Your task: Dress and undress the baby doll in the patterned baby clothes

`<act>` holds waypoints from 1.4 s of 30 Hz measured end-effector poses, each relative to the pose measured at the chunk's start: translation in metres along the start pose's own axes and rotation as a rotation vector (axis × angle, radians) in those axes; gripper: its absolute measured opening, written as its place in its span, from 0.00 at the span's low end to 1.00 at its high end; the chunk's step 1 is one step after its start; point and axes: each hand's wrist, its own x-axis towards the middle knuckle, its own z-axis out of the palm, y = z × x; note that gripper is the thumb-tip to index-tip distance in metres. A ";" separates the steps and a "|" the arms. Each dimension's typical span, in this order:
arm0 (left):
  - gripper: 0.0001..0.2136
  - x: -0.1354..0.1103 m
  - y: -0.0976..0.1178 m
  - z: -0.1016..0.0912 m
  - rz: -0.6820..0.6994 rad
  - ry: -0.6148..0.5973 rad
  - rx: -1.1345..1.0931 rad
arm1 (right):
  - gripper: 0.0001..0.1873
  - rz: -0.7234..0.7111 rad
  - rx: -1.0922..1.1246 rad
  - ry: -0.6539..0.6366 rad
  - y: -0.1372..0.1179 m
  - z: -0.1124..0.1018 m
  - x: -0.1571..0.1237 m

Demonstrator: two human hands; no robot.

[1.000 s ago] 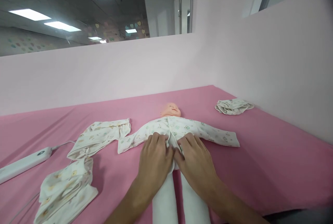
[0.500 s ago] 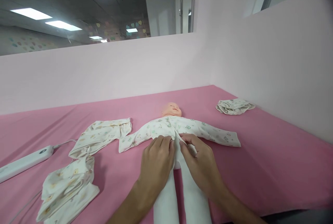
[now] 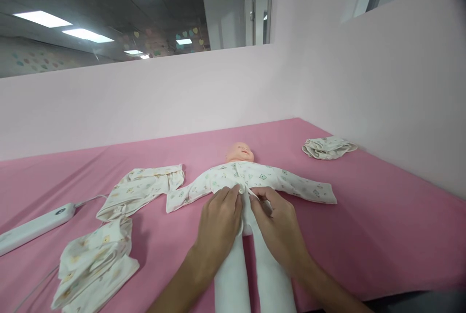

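Observation:
A baby doll (image 3: 241,152) lies on its back on the pink sheet, its head at the far end and white legs (image 3: 233,274) toward me. It wears a white printed baby top (image 3: 262,174) with both sleeves spread out to the sides. My left hand (image 3: 221,221) pinches the left front edge of the top at the doll's middle. Opposite it, my right hand (image 3: 278,221) grips the other front edge between thumb and fingers. The two edges sit slightly apart, with the white body showing below.
Crumpled printed baby clothes (image 3: 98,264) lie at the left, beside another printed garment (image 3: 140,189). A white power strip (image 3: 40,228) with a cable is at the far left. Folded cloth (image 3: 328,148) rests near the right wall (image 3: 386,99). The pink sheet (image 3: 364,235) covers the table.
Hardly anything differs. Both hands keep hold of the top's front edges, with only slight finger shifts. The doll and the other clothes stay in place.

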 end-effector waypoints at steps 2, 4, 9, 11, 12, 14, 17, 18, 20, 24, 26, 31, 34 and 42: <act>0.10 0.001 -0.001 0.002 0.021 0.032 0.015 | 0.09 -0.002 -0.006 0.002 0.000 0.001 0.001; 0.10 0.001 -0.002 0.005 0.041 0.067 0.020 | 0.09 -0.007 -0.003 0.003 -0.001 0.002 0.002; 0.10 -0.002 -0.004 0.012 0.090 0.169 -0.012 | 0.09 0.015 -0.004 0.012 -0.004 0.004 0.005; 0.09 -0.003 -0.004 0.014 0.114 0.220 -0.014 | 0.09 0.025 -0.009 0.013 -0.005 0.005 0.006; 0.09 -0.004 -0.004 0.016 0.124 0.238 -0.015 | 0.09 0.028 -0.009 0.015 -0.006 0.005 0.007; 0.09 -0.004 -0.005 0.018 0.139 0.260 -0.016 | 0.09 0.027 -0.005 0.020 -0.006 0.006 0.008; 0.09 -0.005 -0.005 0.019 0.149 0.277 -0.015 | 0.09 0.009 -0.008 0.021 -0.006 0.007 0.006; 0.09 -0.005 -0.005 0.020 0.150 0.285 -0.013 | 0.09 0.004 -0.008 0.019 -0.006 0.007 0.004; 0.09 -0.005 -0.005 0.020 0.154 0.298 -0.009 | 0.09 0.005 0.002 0.011 -0.006 0.006 0.001; 0.08 -0.006 -0.006 0.020 0.181 0.294 -0.038 | 0.10 -0.019 0.042 -0.019 -0.004 0.005 -0.008; 0.08 -0.006 -0.007 0.021 0.191 0.291 -0.051 | 0.11 -0.069 0.066 -0.032 -0.002 0.005 -0.011; 0.08 -0.006 -0.008 0.023 0.114 0.260 -0.104 | 0.14 -0.090 0.101 -0.056 0.004 0.005 -0.014; 0.09 -0.004 -0.006 0.017 0.026 0.143 -0.208 | 0.16 -0.102 0.106 -0.068 0.005 0.005 -0.014; 0.10 0.000 0.002 -0.011 -0.196 -0.138 -0.618 | 0.21 -0.193 -0.020 -0.123 0.002 0.002 -0.015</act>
